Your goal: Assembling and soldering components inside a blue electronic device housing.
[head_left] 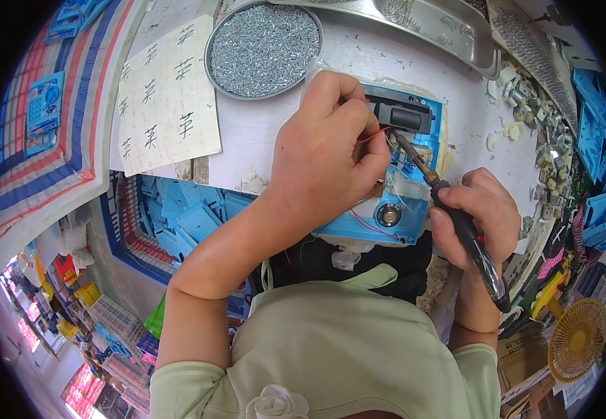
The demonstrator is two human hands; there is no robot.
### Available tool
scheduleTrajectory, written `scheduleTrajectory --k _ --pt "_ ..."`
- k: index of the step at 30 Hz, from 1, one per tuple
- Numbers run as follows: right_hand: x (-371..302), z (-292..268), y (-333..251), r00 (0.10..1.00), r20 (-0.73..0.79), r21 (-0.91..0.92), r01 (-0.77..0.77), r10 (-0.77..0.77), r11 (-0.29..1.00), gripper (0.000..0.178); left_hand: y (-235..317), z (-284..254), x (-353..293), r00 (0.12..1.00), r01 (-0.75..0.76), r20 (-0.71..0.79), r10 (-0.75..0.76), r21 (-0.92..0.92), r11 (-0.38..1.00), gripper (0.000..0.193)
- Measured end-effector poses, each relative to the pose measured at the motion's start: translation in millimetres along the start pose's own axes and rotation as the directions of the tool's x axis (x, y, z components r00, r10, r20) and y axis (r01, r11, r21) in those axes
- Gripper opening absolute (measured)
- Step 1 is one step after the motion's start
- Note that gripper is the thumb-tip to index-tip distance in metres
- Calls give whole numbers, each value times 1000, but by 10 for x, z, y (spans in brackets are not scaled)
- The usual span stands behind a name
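Observation:
An open blue plastic housing (352, 225) lies at the table's near edge, its inside facing up. It holds a round speaker (389, 215), a black rectangular part (404, 117) and several thin wires. My left hand (324, 150) is over the housing's left side, thumb and fingers pinched on a thin red wire (375, 137). My right hand (483, 213) grips the black handle of a soldering iron (486, 265) from the right. The iron's metal tip points into the housing beside the wire, close to my left fingertips. Whether the tip touches anything is too small to tell.
A round metal dish (209, 68) full of small screws stands behind my left hand. Left of it lies a handwritten paper sheet (166, 105). A steel tray (486, 63) sits at the back. Small metal parts (547, 167) pile up at right, near a yellow fan (577, 339).

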State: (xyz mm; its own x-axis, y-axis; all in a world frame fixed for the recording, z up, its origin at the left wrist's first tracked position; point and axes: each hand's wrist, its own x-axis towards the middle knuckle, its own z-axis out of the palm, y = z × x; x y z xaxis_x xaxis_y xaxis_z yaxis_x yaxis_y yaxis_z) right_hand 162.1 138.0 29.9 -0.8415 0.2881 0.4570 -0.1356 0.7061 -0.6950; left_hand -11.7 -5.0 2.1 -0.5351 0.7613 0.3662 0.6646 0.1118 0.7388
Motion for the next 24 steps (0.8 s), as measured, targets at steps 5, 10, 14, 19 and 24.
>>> scheduleTrajectory --k 5,10,14,19,24 --pt "-2 -8 21 1000 9 -14 9 -9 1000 29 4 10 -2 1000 -11 -17 11 14 1000 13" --pt "-6 -10 22 1000 10 -17 13 -13 1000 28 -2 29 -4 999 -18 -28 19 26 999 13" --pt "-28 -16 5 1000 -16 -2 25 -25 1000 28 6 29 -7 999 -16 -32 17 32 999 13" --pt "-96 -107 -28 999 -38 13 12 -11 1000 27 13 29 -3 999 -18 -33 20 48 999 13" --pt "-176 -181 -28 997 -82 27 9 -6 1000 26 32 31 -5 999 1 -36 0 41 999 12"
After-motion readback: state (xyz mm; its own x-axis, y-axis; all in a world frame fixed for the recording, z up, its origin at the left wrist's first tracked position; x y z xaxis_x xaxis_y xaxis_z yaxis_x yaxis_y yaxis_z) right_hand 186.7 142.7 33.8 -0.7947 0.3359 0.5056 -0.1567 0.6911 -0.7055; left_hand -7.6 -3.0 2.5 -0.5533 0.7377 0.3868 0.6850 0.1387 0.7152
